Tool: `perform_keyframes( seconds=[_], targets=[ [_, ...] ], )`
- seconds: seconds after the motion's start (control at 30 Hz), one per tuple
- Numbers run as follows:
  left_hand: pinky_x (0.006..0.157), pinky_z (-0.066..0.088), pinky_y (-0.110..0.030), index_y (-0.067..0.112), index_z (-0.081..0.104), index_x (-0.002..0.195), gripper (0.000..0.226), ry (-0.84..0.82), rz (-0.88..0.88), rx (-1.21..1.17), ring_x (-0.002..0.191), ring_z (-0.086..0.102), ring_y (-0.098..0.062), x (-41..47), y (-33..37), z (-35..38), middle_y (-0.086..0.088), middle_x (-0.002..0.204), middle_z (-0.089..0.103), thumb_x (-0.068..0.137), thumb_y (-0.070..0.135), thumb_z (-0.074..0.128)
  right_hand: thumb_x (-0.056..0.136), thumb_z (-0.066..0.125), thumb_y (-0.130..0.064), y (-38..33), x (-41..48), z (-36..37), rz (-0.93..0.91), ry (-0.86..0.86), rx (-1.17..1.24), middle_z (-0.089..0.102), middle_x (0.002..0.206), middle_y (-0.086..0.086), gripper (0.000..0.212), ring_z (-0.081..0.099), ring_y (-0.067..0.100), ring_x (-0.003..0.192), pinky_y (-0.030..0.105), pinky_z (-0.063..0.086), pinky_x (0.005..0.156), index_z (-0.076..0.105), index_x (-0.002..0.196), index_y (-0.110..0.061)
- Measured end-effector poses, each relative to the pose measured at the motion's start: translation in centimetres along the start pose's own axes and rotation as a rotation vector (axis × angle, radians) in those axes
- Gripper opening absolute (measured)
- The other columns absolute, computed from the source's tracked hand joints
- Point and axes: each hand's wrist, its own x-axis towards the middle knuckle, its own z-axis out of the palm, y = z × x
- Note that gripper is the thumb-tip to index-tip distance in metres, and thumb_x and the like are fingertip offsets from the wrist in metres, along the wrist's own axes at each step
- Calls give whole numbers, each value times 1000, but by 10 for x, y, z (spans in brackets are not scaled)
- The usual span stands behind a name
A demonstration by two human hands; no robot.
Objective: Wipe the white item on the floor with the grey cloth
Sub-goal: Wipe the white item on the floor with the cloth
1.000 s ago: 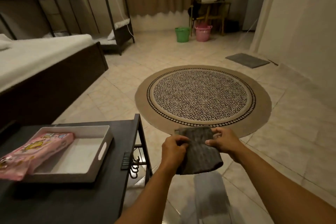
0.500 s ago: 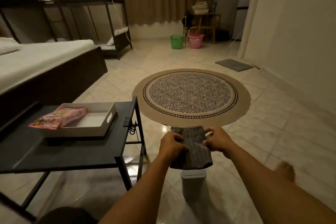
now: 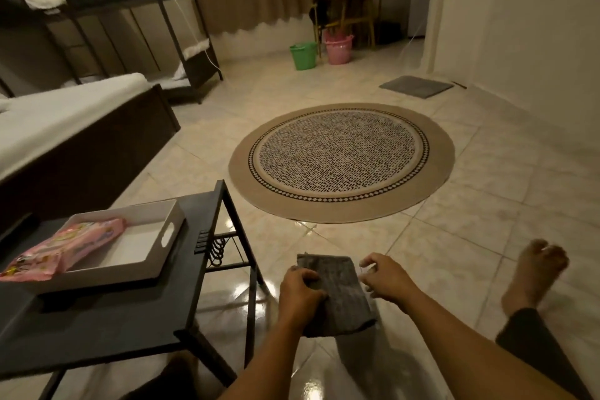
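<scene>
A folded grey cloth [image 3: 336, 294] hangs low over the shiny tiled floor in front of me. My left hand [image 3: 300, 291] pinches its left edge. My right hand [image 3: 384, 278] hovers just off the cloth's right edge, fingers curled and apart, holding nothing. Below the cloth is a dim, blurred shape on the floor, and I cannot tell what it is. No white item on the floor shows clearly.
A black metal side table [image 3: 130, 315] stands close on the left, carrying a white tray [image 3: 164, 239] with a pink packet [image 3: 65, 247]. My bare foot [image 3: 535, 276] rests on the tiles at right. Beyond are a round patterned rug [image 3: 341, 162], a bed [image 3: 65, 127] and two buckets.
My right hand has let go of the cloth's right edge. The cloth and both hands have sunk towards the floor, and my foot has come fully into view at right.
</scene>
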Motion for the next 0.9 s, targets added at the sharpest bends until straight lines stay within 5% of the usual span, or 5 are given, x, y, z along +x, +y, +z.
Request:
perform_keyframes(
  seconds=[0.23, 0.5, 0.7, 0.8, 0.9],
  targets=[
    [84, 53, -25, 20, 65, 114, 36, -83, -72, -74, 110, 54, -16, 41, -42, 16, 7, 118, 51, 83, 8, 78, 96, 52, -17, 50, 51, 31, 106, -83, -75, 51, 147, 11, 60, 54, 29, 126, 36, 45, 103, 32, 152, -21],
    [96, 48, -24, 19, 61, 124, 43, -82, 12, 102, 114, 49, -12, 46, -51, 25, -1, 130, 47, 85, 12, 77, 95, 54, -4, 66, 58, 45, 32, -133, -11, 64, 91, 15, 59, 65, 28, 83, 48, 59, 79, 41, 149, -24],
    [116, -7, -53, 44, 28, 151, 71, -24, 224, 639, 149, -11, -30, 22, -68, 37, -2, 164, -11, 89, 50, 62, 94, 57, -2, 74, 38, 53, 12, -164, 46, 65, 88, 24, 64, 63, 22, 72, 37, 60, 68, 37, 152, -21],
    [116, -9, -57, 41, 3, 158, 77, -133, 411, 807, 151, -18, -29, 17, -65, 62, 0, 166, -21, 94, 63, 41, 94, 54, 1, 78, 34, 56, 39, -170, 53, 64, 98, 26, 64, 67, 31, 81, 41, 62, 70, 37, 151, -22],
    [119, -7, -62, 37, -5, 159, 72, -246, 339, 838, 151, -20, -27, 18, -71, 69, 3, 164, -25, 99, 61, 27, 92, 52, 5, 75, 23, 47, 64, -192, 112, 61, 97, 21, 68, 67, 36, 85, 42, 63, 67, 37, 150, -27]
  ],
)
